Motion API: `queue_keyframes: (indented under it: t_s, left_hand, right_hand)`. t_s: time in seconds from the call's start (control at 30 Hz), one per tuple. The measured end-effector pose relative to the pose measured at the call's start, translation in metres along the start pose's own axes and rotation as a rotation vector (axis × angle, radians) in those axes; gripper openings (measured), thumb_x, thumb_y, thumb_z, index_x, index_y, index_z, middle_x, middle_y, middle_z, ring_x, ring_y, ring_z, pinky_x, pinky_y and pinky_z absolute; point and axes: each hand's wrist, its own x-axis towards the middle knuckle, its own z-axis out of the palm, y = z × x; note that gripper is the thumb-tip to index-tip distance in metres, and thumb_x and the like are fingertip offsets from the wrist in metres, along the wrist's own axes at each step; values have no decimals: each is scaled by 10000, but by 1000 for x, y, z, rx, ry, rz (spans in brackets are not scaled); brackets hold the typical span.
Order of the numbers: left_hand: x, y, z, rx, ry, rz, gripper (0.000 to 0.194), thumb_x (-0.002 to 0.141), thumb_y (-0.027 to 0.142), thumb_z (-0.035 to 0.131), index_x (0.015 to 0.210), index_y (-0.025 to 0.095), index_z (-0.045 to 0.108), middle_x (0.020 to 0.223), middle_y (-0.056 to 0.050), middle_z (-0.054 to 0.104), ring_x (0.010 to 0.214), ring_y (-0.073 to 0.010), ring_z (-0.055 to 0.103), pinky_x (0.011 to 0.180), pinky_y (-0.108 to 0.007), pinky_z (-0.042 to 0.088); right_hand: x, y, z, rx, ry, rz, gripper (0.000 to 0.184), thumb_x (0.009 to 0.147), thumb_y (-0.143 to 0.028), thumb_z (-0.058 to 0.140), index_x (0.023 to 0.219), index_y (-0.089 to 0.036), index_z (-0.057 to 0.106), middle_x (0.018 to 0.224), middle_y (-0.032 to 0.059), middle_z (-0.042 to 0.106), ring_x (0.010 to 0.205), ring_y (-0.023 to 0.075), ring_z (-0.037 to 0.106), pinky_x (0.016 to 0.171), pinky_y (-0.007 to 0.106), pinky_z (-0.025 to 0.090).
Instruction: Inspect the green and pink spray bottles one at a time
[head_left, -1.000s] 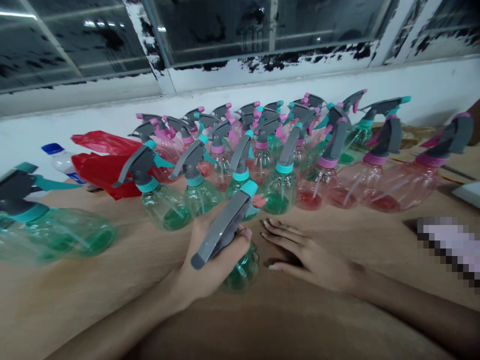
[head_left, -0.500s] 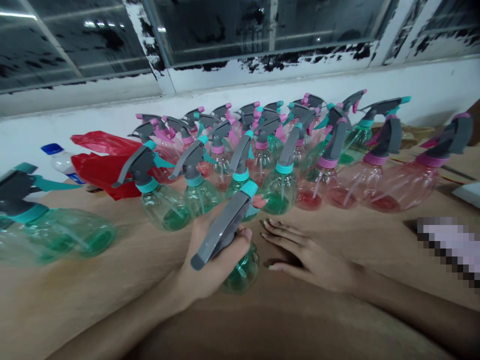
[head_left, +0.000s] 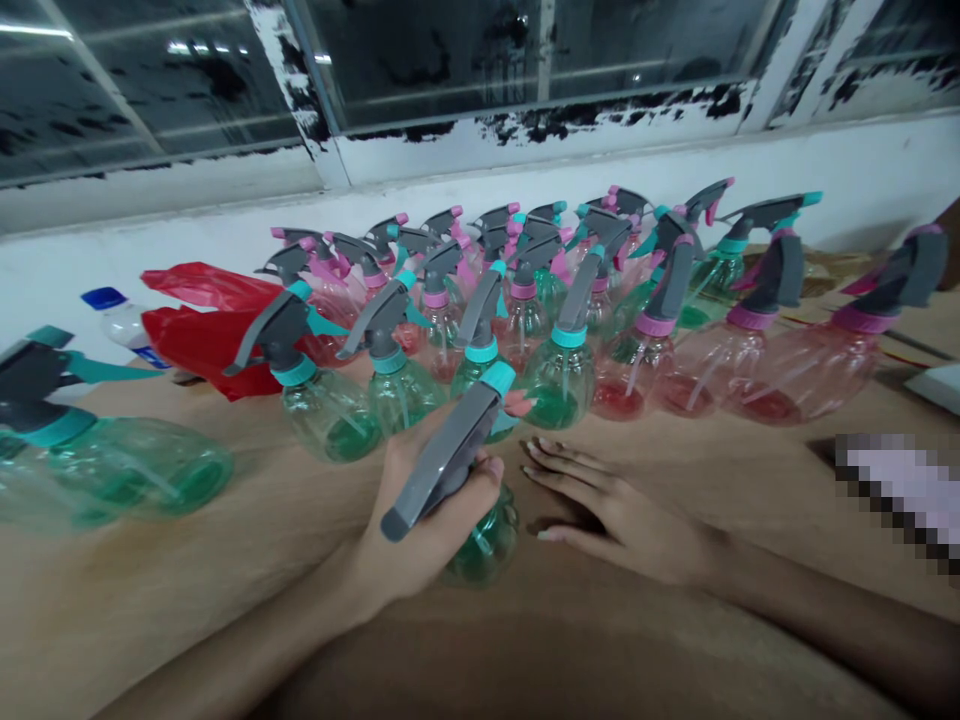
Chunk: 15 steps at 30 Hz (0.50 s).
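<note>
My left hand is wrapped round the neck of a green spray bottle in the middle of the table. That bottle has a grey trigger head with a teal nozzle tip, and its upper body is partly hidden by my fingers. To its right, my right hand lies palm down on the wood, fingers stretched out and holding nothing. Just beyond both hands stands a front row of bottles, among them a green spray bottle with a teal collar and a pink spray bottle with a pink collar.
Several more spray bottles crowd behind, up to the white wall. More green bottles stand at the left. A red plastic bag and a blue-capped bottle lie behind them. A blurred-out flat object rests at the right.
</note>
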Motion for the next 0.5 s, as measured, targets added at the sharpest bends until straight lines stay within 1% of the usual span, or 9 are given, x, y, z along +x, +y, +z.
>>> queue_keyframes:
  t_s: [0.17, 0.3, 0.37, 0.43, 0.5]
  left_hand:
    - [-3, -6, 0, 0, -19, 3, 118, 813, 258, 497, 718, 244, 567, 689, 26, 579, 608, -149, 559, 594, -278, 482]
    - [-4, -8, -1, -44, -31, -29, 112, 833, 294, 513, 753, 263, 585, 723, 30, 612, 635, -158, 580, 615, -288, 476]
    - [-2, -4, -3, -57, -49, -17, 100, 809, 260, 514, 804, 282, 612, 725, 40, 621, 621, -158, 579, 603, -288, 467]
    - [1, 0, -6, -44, -81, 0, 189, 754, 212, 506, 859, 295, 639, 660, 48, 600, 559, -158, 547, 545, -283, 444]
    - [3, 3, -10, -44, -107, -3, 234, 712, 196, 490, 852, 286, 654, 594, 46, 575, 514, -159, 517, 510, -282, 425]
  right_hand:
    - [0, 0, 0, 20, 14, -2, 625, 896, -497, 497, 1436, -238, 323, 1486, 48, 358, 1383, 227, 273, 1119, 450, 300]
    - [0, 0, 0, 24, 13, -2, 624, 892, -499, 502, 1434, -245, 326, 1486, 45, 358, 1381, 232, 278, 1115, 458, 306]
    - [0, 0, 0, 22, 17, -3, 624, 895, -495, 500, 1437, -244, 319, 1484, 44, 362, 1380, 231, 280, 1116, 457, 306]
    - [0, -1, 0, 27, 28, -4, 611, 893, -489, 506, 1430, -254, 334, 1479, 40, 372, 1376, 235, 289, 1114, 461, 309]
    - [0, -1, 0, 31, 32, -2, 600, 891, -487, 511, 1423, -260, 349, 1477, 38, 376, 1373, 238, 297, 1111, 463, 314]
